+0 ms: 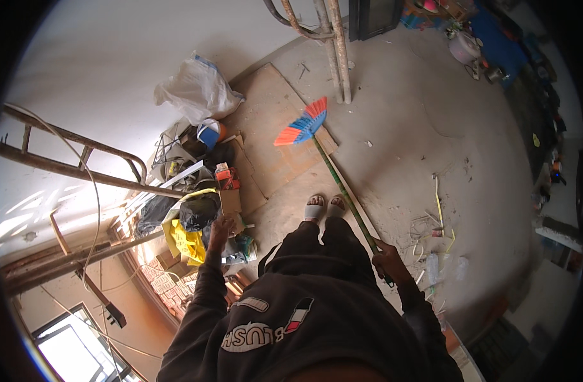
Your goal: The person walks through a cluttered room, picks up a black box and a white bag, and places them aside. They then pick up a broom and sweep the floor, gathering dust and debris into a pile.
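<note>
My right hand (387, 260) is wrapped round the upper end of a green broom handle (337, 176). The handle slants away from me to a fan-shaped broom head (303, 127) with orange and blue bristles, which lies over the edge of a flat cardboard sheet (266, 121). My left hand (221, 232) hangs in front of an open cardboard box (231, 202), its fingers loosely bent and apart, with nothing seen in them. Whether it touches the box I cannot tell. A yellow bag (187, 242) and a black plastic bag (199, 210) lie beside that hand.
At the left, a pile of mixed goods stands under a rusty metal frame (81, 170). A white sack (199, 89) leans by the wall. Rusty poles (337, 57) stand ahead. Plastic bottles (433, 268), yellow strips (439, 207) and debris litter the floor at right. A pot (465, 48) sits far right.
</note>
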A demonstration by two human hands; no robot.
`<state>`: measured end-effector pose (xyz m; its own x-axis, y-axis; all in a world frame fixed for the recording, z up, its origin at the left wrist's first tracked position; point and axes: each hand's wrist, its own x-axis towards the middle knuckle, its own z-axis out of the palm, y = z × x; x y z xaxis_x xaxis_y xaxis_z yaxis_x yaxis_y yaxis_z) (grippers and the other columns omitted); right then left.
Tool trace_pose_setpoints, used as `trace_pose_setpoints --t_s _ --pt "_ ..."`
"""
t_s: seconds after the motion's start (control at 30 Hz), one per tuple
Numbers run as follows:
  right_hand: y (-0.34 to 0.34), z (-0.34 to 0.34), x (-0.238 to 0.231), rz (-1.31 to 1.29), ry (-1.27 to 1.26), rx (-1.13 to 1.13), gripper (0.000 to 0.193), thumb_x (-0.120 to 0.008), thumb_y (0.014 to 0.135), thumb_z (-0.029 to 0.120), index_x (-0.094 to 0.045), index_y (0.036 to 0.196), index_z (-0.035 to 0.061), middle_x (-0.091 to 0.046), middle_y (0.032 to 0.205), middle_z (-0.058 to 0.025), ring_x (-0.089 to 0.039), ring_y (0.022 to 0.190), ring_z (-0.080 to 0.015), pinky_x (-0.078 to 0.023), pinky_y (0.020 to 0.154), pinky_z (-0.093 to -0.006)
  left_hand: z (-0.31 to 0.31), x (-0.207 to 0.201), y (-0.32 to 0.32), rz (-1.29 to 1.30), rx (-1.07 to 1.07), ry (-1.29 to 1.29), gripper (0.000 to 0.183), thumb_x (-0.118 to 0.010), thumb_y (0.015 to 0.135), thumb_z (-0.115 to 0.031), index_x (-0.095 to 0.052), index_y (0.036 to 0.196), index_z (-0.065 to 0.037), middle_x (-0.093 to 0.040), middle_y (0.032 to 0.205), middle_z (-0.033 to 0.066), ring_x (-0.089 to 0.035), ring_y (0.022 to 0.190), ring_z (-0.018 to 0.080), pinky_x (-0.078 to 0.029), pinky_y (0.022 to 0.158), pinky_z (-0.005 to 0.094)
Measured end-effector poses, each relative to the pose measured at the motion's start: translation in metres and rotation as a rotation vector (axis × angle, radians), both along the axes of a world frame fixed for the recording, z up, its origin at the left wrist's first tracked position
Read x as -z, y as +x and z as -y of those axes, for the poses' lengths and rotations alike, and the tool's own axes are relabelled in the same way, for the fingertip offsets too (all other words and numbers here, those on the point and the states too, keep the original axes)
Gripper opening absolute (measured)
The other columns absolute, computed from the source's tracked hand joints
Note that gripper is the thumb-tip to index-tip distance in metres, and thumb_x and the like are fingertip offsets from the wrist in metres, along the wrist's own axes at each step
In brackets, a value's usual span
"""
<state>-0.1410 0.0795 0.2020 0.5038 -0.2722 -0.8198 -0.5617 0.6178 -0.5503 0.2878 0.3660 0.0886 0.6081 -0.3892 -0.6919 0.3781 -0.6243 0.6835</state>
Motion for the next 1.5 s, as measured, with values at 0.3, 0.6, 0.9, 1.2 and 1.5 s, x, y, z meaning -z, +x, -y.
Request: trace_pose_setpoints --t_s 0.3,0.6,0.9,1.2,1.5 --pt "0.093 0.055 0.056 0.157 -0.119 -0.192 0.069 -0.047 0.070 -0.001 -0.033 0.138 0.0011 -0.043 0.051 0.0013 -0.040 0.035 -0.0072 -0.036 0.034 -0.0235 -0.095 0.042 -0.093 -0.248 -0.094 0.164 0.030 -0.055 0.087 -0.023 -0.055 0.108 -0.003 -0.063 0.086 0.0109 -0.063 0.073 0.0191 -0.050 0.060 0.0309" --pt "0.300 0.080 0.118 0.236 -0.198 -0.159 0.063 -0.049 0.070 0.004 -0.041 0.132 0.0006 -0.045 0.058 0.0002 -0.042 0.043 -0.0073 -0.037 0.037 -0.0253 -0.135 0.056 -0.071 0.100 0.227 -0.004 0.029 -0.059 0.085 -0.019 -0.060 0.104 0.002 -0.063 0.087 0.0082 -0.059 0.076 0.0132 -0.047 0.066 0.0260" --pt "0.357 0.066 0.196 0.149 -0.037 0.043 0.056 -0.051 0.076 0.004 -0.042 0.132 0.0074 -0.046 0.059 -0.0001 -0.043 0.042 -0.0089 -0.038 0.035 -0.0266 -0.148 -0.001 0.079 -0.142 -0.236 0.149 0.033 -0.053 0.089 -0.021 -0.052 0.113 0.001 -0.063 0.093 0.0131 -0.063 0.081 0.0216 -0.051 0.070 0.0328" --pt "0.226 -0.027 0.008 -0.301 -0.075 0.055 0.069 -0.050 0.067 0.002 -0.040 0.135 0.0057 -0.044 0.052 0.0005 -0.041 0.039 -0.0079 -0.036 0.035 -0.0249 -0.113 0.021 0.116 -0.149 0.047 0.163 0.030 -0.055 0.087 -0.022 -0.056 0.109 -0.001 -0.063 0.085 0.0106 -0.062 0.073 0.0184 -0.051 0.064 0.0308" --pt "0.296 -0.011 0.059 0.081 -0.033 -0.006 0.064 -0.047 0.072 0.003 -0.039 0.136 0.0061 -0.046 0.054 -0.0008 -0.043 0.039 -0.0079 -0.040 0.037 -0.0248 -0.063 0.036 0.153 -0.183 0.109 0.079 0.032 -0.057 0.086 -0.022 -0.057 0.110 0.000 -0.063 0.084 0.0087 -0.063 0.071 0.0162 -0.052 0.060 0.0291"
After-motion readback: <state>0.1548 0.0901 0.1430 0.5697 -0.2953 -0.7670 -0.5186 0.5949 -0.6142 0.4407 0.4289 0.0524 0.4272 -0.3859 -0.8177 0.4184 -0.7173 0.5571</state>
